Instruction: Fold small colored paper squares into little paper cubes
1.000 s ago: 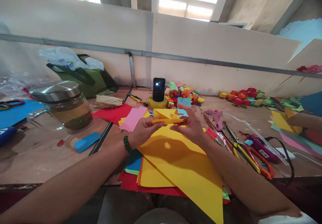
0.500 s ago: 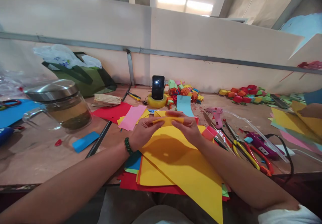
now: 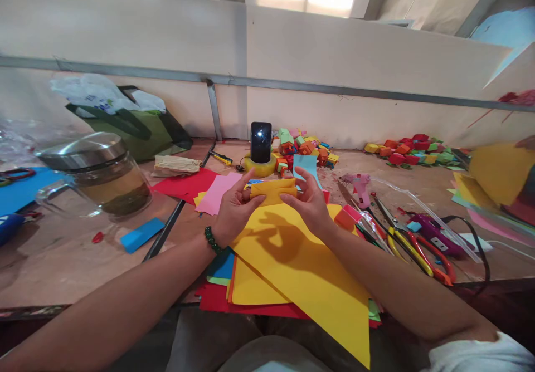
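Note:
A small folded yellow paper (image 3: 273,191) is held level between my two hands, above larger yellow sheets (image 3: 309,266). My left hand (image 3: 237,205) grips its left end with the thumb in front and fingers behind. At the right end, my right hand (image 3: 308,202) pinches the paper, thumb at the lower edge and fingers raised and bent. The shadow of both hands falls on the yellow sheets. Red, blue and green sheets stick out from under them. A light blue strip (image 3: 306,170) lies just beyond my right hand.
Behind stand a phone (image 3: 261,142) on a tape roll and piles of paper cubes (image 3: 307,148). To the right lie a pink glue gun (image 3: 360,187), scissors and pliers (image 3: 412,249). A glass jug (image 3: 104,180) stands left. Another person's hand holds yellow paper at far right.
My fingers have spread and lifted, showing more of the folded yellow paper, which looks taller now. The other person's yellow paper at the right has moved up. The view has shifted slightly.

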The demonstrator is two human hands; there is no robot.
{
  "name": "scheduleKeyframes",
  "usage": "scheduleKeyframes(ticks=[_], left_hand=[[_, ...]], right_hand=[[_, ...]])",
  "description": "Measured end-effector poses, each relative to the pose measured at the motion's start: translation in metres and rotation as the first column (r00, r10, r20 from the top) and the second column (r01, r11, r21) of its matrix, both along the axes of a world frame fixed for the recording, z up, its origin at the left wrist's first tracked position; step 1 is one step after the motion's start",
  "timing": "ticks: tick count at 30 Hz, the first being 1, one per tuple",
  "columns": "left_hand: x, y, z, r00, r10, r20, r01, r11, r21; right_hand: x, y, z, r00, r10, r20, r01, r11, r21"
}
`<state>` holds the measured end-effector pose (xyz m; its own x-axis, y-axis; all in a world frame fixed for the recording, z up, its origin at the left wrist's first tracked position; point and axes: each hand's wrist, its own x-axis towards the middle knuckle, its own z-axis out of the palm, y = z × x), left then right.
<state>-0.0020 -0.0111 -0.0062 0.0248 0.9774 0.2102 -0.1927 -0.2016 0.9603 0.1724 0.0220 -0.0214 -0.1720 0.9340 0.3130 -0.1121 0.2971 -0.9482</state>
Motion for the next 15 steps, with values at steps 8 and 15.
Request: scheduleKeyframes(ticks=[8, 15], left_hand=[[-0.004, 0.01, -0.005, 0.994, -0.109, -0.012, 0.104, 0.972, -0.209], [-0.006, 0.013, -0.004, 0.995, -0.029, -0.093, 0.01, 0.98, -0.201]], right_hand=[[0.002, 0.005, 0.0, 0.999, 0.031, 0.038, -0.025, 0.99, -0.136], [0.003, 0.003, 0.0, 0.996, 0.07, 0.057, -0.056, 0.974, -0.22]])
